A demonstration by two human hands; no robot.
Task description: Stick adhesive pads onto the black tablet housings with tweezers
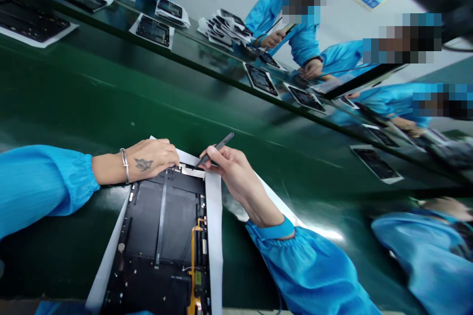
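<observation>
The bare left hand (155, 157), with a silver bracelet (124, 165) at its wrist, rests at the far edge of an opened, flat black rectangular device (181, 202). The bare right hand (236, 172) pinches a slim dark-grey tweezer-like tool (219, 144), its tip tilted down at a pale shiny strip (198, 174) along that edge; contact is unclear. A long grey ribbon (162, 216) runs down the device, and a yellow-orange flat cable (192, 251) lies near its right side. White paper (215, 236) lies beneath, on a glossy dark-green table (92, 93). Beyond, people in blue smocks (268, 10) sit near a jumbled paper-interleaved stack (223, 29).
</observation>
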